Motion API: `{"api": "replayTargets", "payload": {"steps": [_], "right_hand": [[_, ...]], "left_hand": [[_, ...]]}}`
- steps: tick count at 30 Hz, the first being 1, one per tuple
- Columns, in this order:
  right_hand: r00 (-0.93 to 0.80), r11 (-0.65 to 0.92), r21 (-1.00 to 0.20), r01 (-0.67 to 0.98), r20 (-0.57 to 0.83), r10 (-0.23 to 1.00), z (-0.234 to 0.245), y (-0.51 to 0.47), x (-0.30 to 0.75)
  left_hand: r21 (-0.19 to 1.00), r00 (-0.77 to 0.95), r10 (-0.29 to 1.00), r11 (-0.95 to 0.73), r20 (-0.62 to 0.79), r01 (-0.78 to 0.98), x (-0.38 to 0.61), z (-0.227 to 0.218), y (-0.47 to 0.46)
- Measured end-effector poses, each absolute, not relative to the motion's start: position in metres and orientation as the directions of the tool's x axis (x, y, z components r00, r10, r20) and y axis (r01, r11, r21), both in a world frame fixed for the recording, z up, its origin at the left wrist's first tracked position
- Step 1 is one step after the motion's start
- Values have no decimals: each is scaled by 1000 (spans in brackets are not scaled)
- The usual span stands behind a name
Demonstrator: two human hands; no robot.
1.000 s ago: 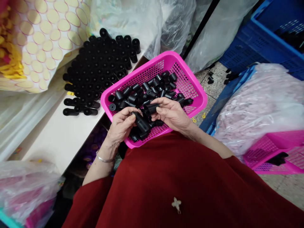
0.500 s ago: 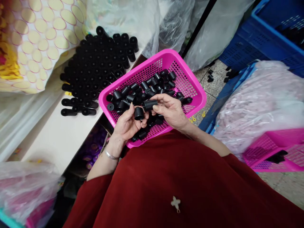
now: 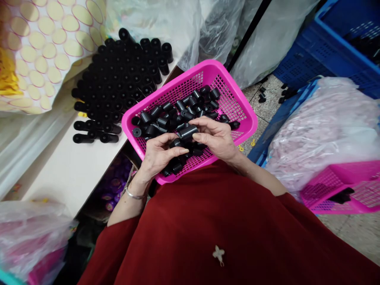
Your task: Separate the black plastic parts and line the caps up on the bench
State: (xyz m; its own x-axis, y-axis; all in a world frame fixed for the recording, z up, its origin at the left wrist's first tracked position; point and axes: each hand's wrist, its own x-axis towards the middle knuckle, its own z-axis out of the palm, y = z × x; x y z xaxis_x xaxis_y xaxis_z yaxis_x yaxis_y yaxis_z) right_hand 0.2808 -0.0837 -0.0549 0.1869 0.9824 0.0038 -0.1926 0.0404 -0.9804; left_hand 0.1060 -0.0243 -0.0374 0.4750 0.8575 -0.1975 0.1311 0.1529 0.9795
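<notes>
A pink mesh basket (image 3: 234, 103) rests on my lap and holds several loose black plastic caps (image 3: 184, 109). My left hand (image 3: 158, 154) is closed round one black cap at the basket's near side. My right hand (image 3: 215, 136) pinches a black cylinder-shaped cap (image 3: 188, 132) and holds it against the piece in my left hand. Both hands meet over the middle of the basket.
A dense block of upright black caps (image 3: 118, 79) stands on the pale shelf (image 3: 68, 170) at left. Plastic bags lie behind and at right (image 3: 326, 122). A blue crate (image 3: 332, 43) is at far right, a second pink basket (image 3: 344, 190) beside my right arm.
My left hand turned its cap from open-end-up and closed its fingers over it. Both pieces have come together between the hands. The view shifted slightly.
</notes>
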Motion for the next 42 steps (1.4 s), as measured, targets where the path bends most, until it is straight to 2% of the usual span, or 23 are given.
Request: {"api": "replayTargets", "payload": {"steps": [5,10,16,20,26,28,31,34,37,40,42], "right_hand": [[132,158,-987,7,158,979,-54,-86,289],[13,203,-969,143,207,978,-48,-87,295],[75,160,-981,109,169,983,-49,-88,288],[20,229,-961,157,235,972,-49,-86,282],[109,195,-975,105,206,972,-56,-86,269],[105,194,-977,86,202,974,-58,-84,266],[50,177,-983,40,179,983,-60,-82,261],[-26,83,-995,-52,85,996,-63,-81,255],[-30,20,-998,-66,22,999,-66,-80,252],[36,96,-987,126,101,994,-67,-77,258],[73,182,-931,316,215,974,-65,-74,268]], "left_hand": [[980,466,879,9,-102,198,102,-40,-22],[969,478,876,-62,-61,238,100,-37,-20],[979,494,868,-59,-45,193,102,-35,-17],[976,532,846,-109,-8,188,100,-34,-17],[997,477,875,58,-75,52,98,-46,-22],[998,468,884,-21,-6,54,98,-49,-24],[966,419,890,-241,181,95,95,-50,-27],[927,328,900,-347,287,142,80,-48,-29],[934,114,952,-301,283,191,39,-45,-21],[935,-280,927,-155,250,319,-23,-44,4],[890,-440,867,-9,234,455,-65,-44,29]]}}
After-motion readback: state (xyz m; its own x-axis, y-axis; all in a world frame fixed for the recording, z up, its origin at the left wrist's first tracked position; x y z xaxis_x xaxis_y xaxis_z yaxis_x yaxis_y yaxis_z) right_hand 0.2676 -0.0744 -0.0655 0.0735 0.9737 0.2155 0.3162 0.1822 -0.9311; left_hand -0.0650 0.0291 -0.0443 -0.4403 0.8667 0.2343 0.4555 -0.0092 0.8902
